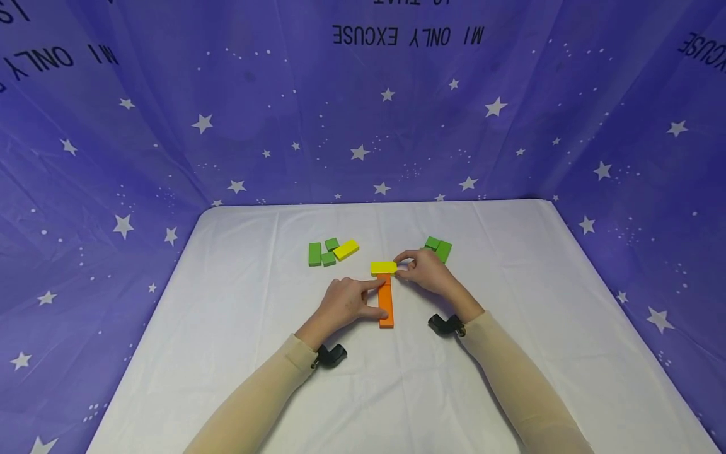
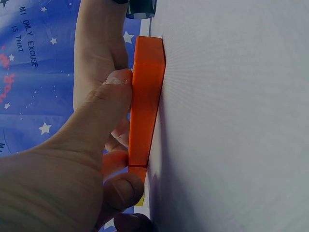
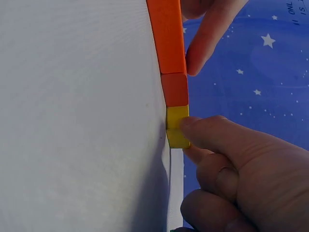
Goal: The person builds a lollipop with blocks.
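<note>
Two orange blocks lie end to end on the white cloth: a long one [image 1: 386, 308] and a shorter one [image 3: 175, 90] beyond it. Across their far end sits a yellow block [image 1: 381, 267], making a T shape. My left hand [image 1: 346, 301] rests thumb and index fingertips on the orange row, both digits stretched out. In the left wrist view the thumb touches the long orange block [image 2: 147, 96]. My right hand [image 1: 428, 270] pinches the right end of the yellow block between thumb and index finger; in the right wrist view its end [image 3: 178, 140] meets the shorter orange block.
Back left, several small green blocks [image 1: 314, 253] lie beside another yellow block [image 1: 346, 250]. More green blocks [image 1: 445, 251] are behind my right hand, partly covered by it. A purple starred curtain [image 1: 363, 126] surrounds the white-covered table [image 1: 227, 271]. Black devices [image 1: 331, 356] hang at both wrists.
</note>
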`<state>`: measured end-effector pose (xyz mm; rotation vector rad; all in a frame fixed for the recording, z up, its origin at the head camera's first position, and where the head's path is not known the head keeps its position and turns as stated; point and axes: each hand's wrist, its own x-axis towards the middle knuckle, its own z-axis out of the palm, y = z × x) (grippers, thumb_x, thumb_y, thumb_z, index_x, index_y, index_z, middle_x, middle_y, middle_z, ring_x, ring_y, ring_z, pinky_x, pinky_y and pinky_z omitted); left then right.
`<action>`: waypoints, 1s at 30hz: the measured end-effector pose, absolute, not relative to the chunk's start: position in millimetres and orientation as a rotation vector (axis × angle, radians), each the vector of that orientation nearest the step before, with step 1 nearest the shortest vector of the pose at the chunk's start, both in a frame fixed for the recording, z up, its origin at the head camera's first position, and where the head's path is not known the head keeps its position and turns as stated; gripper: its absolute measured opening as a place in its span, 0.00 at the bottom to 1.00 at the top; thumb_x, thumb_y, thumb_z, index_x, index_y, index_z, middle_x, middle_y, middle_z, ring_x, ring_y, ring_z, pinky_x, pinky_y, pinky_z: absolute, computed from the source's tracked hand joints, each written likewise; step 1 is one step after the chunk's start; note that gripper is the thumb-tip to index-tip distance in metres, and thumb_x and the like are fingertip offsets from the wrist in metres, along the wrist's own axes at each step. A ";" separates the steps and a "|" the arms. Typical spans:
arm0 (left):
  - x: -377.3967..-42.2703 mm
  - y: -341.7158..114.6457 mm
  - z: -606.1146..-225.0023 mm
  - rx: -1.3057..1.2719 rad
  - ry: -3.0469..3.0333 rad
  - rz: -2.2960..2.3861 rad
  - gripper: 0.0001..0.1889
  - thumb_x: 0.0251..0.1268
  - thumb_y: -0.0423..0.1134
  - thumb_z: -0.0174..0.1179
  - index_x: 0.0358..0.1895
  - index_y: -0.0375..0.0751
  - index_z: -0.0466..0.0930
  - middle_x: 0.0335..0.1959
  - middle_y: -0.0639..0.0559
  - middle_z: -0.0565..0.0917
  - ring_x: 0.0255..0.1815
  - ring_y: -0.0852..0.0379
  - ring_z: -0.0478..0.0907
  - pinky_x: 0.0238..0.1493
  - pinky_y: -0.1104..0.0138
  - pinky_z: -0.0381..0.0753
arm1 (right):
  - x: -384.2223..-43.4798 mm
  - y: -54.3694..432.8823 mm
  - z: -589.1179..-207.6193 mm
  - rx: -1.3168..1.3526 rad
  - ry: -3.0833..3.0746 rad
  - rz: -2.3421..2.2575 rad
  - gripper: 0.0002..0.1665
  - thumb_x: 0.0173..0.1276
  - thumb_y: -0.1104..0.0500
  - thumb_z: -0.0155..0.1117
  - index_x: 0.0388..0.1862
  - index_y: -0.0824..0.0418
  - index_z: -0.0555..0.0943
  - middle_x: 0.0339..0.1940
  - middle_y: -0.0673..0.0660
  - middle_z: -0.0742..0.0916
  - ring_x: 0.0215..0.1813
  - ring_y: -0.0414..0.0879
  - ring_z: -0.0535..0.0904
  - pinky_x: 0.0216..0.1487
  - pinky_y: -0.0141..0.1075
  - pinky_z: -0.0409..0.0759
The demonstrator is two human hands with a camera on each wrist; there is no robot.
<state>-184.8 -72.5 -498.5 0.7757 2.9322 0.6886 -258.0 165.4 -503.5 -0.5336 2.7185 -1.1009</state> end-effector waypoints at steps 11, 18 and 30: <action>-185.3 -71.7 -497.4 0.741 2.922 0.696 0.43 0.41 0.71 0.70 0.66 0.62 0.77 0.14 0.64 0.72 0.16 0.61 0.67 0.25 0.64 0.62 | -258.1 165.4 -505.7 -0.536 2.739 -1.048 0.17 0.61 0.52 0.73 0.49 0.53 0.85 0.12 0.49 0.72 0.15 0.42 0.64 0.20 0.33 0.60; -184.5 -71.6 -498.3 0.745 2.930 0.668 0.44 0.43 0.73 0.68 0.68 0.62 0.74 0.15 0.65 0.73 0.16 0.62 0.68 0.26 0.64 0.62 | -255.4 163.7 -502.1 -0.550 2.744 -1.015 0.18 0.59 0.52 0.74 0.49 0.54 0.85 0.14 0.49 0.74 0.18 0.42 0.67 0.21 0.34 0.62; -184.9 -71.7 -498.4 0.759 2.929 0.656 0.44 0.43 0.74 0.67 0.68 0.61 0.74 0.14 0.66 0.72 0.16 0.62 0.67 0.27 0.64 0.60 | -255.4 165.6 -500.5 -0.558 2.731 -0.985 0.19 0.59 0.51 0.74 0.49 0.53 0.85 0.18 0.51 0.78 0.22 0.44 0.70 0.25 0.36 0.66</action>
